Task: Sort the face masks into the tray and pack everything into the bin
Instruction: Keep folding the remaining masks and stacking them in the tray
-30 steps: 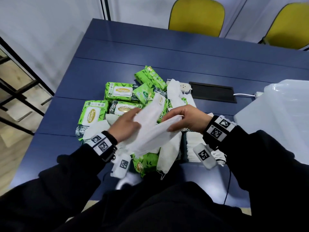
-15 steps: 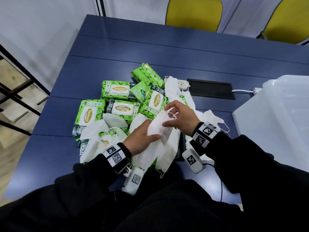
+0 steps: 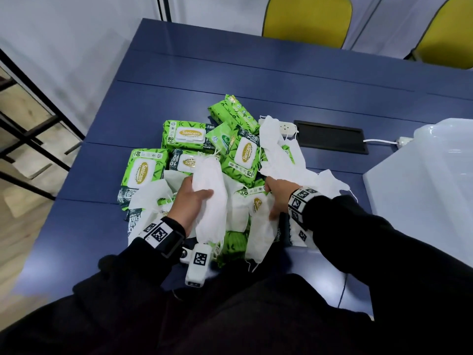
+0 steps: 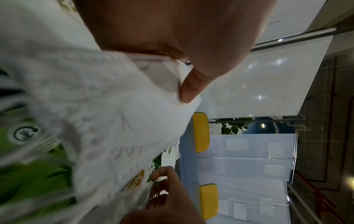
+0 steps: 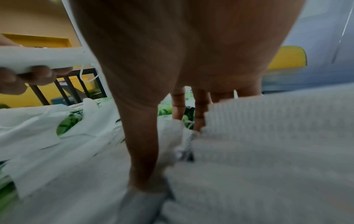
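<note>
A stack of masks point(image 3: 211, 198) is gripped by the left hand point(image 3: 190, 203), a loose mask point(image 3: 261, 226) is reached for by the right hand's point(image 3: 280, 198) spread fingers; tangled ear loops could drag others off.

Evenly, softly lit from overhead; faint shadows only. Sharp at centre in head view, bowed and smeared toward edges. Both wrist views dimmer, heavily blurred close up, with ceiling-light glints on glossy panels.

In front of me the blue desk point(image 3: 281, 80) carries a black cable hatch point(image 3: 331, 136) with a white power strip point(image 3: 286, 128) just beside it. Two yellow chairs point(image 3: 305, 20) stand at its far side, and a black metal rack point(image 3: 30, 134) is off to my left.
</note>
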Demonstrator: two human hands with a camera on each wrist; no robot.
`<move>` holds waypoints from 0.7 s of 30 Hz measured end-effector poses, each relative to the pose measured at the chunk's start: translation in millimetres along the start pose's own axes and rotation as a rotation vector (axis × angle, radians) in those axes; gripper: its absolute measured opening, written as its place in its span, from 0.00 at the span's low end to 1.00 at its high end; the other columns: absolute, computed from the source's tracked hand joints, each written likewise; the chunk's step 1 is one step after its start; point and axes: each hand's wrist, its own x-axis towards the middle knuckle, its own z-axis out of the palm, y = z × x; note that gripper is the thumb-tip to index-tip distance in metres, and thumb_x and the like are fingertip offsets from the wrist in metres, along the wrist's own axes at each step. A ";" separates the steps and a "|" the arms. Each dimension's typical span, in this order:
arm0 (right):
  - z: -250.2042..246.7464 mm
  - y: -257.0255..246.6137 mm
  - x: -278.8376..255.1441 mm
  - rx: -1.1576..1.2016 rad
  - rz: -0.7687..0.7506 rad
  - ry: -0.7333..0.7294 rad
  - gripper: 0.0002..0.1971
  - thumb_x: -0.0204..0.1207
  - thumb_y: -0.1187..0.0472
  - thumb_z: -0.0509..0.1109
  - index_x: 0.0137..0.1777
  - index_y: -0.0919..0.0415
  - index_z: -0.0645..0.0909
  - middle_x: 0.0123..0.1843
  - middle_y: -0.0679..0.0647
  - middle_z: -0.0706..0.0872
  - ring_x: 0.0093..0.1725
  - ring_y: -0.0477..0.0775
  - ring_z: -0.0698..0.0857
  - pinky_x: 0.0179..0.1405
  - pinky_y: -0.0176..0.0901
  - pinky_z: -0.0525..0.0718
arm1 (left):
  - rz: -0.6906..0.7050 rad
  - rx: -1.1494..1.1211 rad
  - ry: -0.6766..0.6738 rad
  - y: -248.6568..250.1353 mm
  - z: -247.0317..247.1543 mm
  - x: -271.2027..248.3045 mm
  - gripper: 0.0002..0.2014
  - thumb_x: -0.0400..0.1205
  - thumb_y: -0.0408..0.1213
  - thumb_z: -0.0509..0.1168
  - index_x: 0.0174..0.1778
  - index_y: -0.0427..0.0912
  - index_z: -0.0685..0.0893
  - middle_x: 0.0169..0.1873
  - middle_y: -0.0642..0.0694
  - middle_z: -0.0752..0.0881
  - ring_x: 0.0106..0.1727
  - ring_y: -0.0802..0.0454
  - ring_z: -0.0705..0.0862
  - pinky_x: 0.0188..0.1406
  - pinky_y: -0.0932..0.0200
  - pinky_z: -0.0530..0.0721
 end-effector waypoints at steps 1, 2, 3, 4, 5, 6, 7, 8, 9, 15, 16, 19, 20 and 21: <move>0.4 0.4 1.1 0.013 0.005 0.006 0.41 0.52 0.51 0.91 0.61 0.50 0.70 0.55 0.53 0.82 0.53 0.59 0.83 0.45 0.45 0.80 | -0.002 0.003 -0.004 -1.7 -0.9 -0.6 0.28 0.75 0.30 0.73 0.71 0.39 0.76 0.64 0.39 0.87 0.66 0.38 0.86 0.71 0.35 0.81; -0.1 1.1 1.4 0.029 0.014 0.013 0.37 0.56 0.52 0.90 0.62 0.50 0.73 0.56 0.53 0.83 0.54 0.58 0.83 0.46 0.44 0.80 | -0.007 0.007 -0.010 -4.1 -1.3 -0.2 0.28 0.73 0.31 0.73 0.71 0.38 0.76 0.64 0.38 0.87 0.66 0.38 0.86 0.71 0.35 0.81; -2.0 2.1 0.8 0.044 0.024 0.028 0.32 0.61 0.53 0.88 0.62 0.50 0.77 0.58 0.54 0.84 0.57 0.58 0.83 0.49 0.44 0.81 | -0.009 0.015 -0.012 -5.3 -1.2 -1.0 0.28 0.74 0.31 0.73 0.71 0.37 0.76 0.64 0.38 0.87 0.65 0.38 0.86 0.71 0.34 0.81; -4.7 3.7 -0.3 0.073 0.020 0.061 0.26 0.65 0.54 0.86 0.62 0.51 0.82 0.59 0.54 0.85 0.60 0.58 0.83 0.52 0.43 0.80 | -0.015 0.027 -0.008 -6.0 -0.7 -1.6 0.27 0.76 0.29 0.73 0.71 0.36 0.76 0.63 0.37 0.87 0.65 0.37 0.86 0.71 0.34 0.81; -10.1 4.4 -3.4 0.125 0.009 0.113 0.20 0.68 0.56 0.84 0.59 0.52 0.85 0.57 0.54 0.85 0.61 0.58 0.83 0.51 0.41 0.79 | -0.022 0.035 -0.002 -6.4 -0.5 -1.9 0.25 0.78 0.27 0.72 0.72 0.35 0.75 0.63 0.37 0.87 0.65 0.36 0.86 0.70 0.34 0.81; -17.0 5.9 -8.2 0.208 -0.004 0.183 0.14 0.69 0.57 0.83 0.54 0.53 0.88 0.53 0.53 0.85 0.58 0.57 0.84 0.47 0.39 0.77 | -0.029 0.036 0.001 -7.3 -0.9 -1.9 0.24 0.80 0.25 0.71 0.72 0.34 0.75 0.63 0.36 0.87 0.66 0.36 0.85 0.70 0.35 0.81; -26.0 7.3 -15.7 0.299 -0.012 0.259 0.08 0.70 0.58 0.82 0.47 0.52 0.88 0.49 0.51 0.85 0.53 0.56 0.84 0.41 0.38 0.75 | -0.032 0.033 0.003 -7.9 -1.2 -1.6 0.23 0.81 0.24 0.69 0.73 0.34 0.75 0.64 0.36 0.86 0.66 0.35 0.85 0.70 0.37 0.82; -35.8 8.9 -24.5 0.376 -0.024 0.338 0.06 0.70 0.59 0.81 0.41 0.50 0.87 0.44 0.48 0.86 0.48 0.53 0.84 0.37 0.38 0.74 | -0.034 0.036 0.003 -9.0 -0.9 -0.7 0.23 0.81 0.23 0.68 0.73 0.34 0.75 0.64 0.36 0.86 0.66 0.36 0.85 0.69 0.38 0.82; -45.2 9.8 -34.1 0.429 -0.049 0.426 0.08 0.71 0.60 0.80 0.37 0.47 0.84 0.41 0.46 0.86 0.43 0.50 0.84 0.36 0.38 0.74 | -0.036 0.038 0.002 -8.0 0.7 -1.2 0.23 0.82 0.23 0.68 0.73 0.34 0.74 0.64 0.36 0.86 0.65 0.36 0.85 0.69 0.39 0.82; -79.4 -13.8 -106.9 0.631 -0.551 1.014 0.10 0.74 0.76 0.74 0.49 0.62 0.86 0.52 0.50 0.93 0.54 0.49 0.91 0.55 0.49 0.88 | -0.073 -0.015 -0.021 -2.5 17.4 -0.7 0.23 0.82 0.23 0.68 0.73 0.38 0.76 0.64 0.39 0.87 0.65 0.36 0.86 0.71 0.32 0.81; -77.2 -21.2 -114.6 0.625 -0.614 1.044 0.13 0.74 0.80 0.70 0.53 0.65 0.87 0.56 0.52 0.92 0.58 0.52 0.91 0.59 0.50 0.87 | -0.078 -0.042 -0.033 3.7 22.6 -4.5 0.23 0.82 0.23 0.68 0.74 0.38 0.76 0.64 0.39 0.88 0.65 0.36 0.86 0.71 0.32 0.81; -53.1 -38.4 -110.1 0.488 -0.711 0.973 0.23 0.73 0.80 0.63 0.61 0.63 0.89 0.64 0.55 0.91 0.68 0.57 0.87 0.69 0.56 0.83 | -0.062 -0.145 -0.053 25.9 40.5 -16.6 0.17 0.85 0.22 0.63 0.71 0.32 0.78 0.58 0.27 0.88 0.60 0.29 0.87 0.68 0.33 0.82; -41.5 -42.9 -103.6 0.378 -0.752 0.920 0.21 0.75 0.75 0.63 0.62 0.62 0.90 0.65 0.56 0.90 0.68 0.59 0.87 0.68 0.60 0.84 | -0.051 -0.185 -0.046 33.1 44.7 -18.9 0.15 0.86 0.22 0.62 0.69 0.31 0.79 0.55 0.24 0.87 0.55 0.29 0.88 0.62 0.34 0.85; -29.9 -45.5 -95.9 0.255 -0.787 0.860 0.19 0.76 0.69 0.64 0.62 0.61 0.90 0.66 0.57 0.90 0.69 0.61 0.87 0.67 0.63 0.84 | -0.046 -0.234 -0.041 39.5 47.7 -19.4 0.13 0.86 0.24 0.62 0.66 0.32 0.81 0.52 0.26 0.89 0.48 0.34 0.91 0.52 0.39 0.91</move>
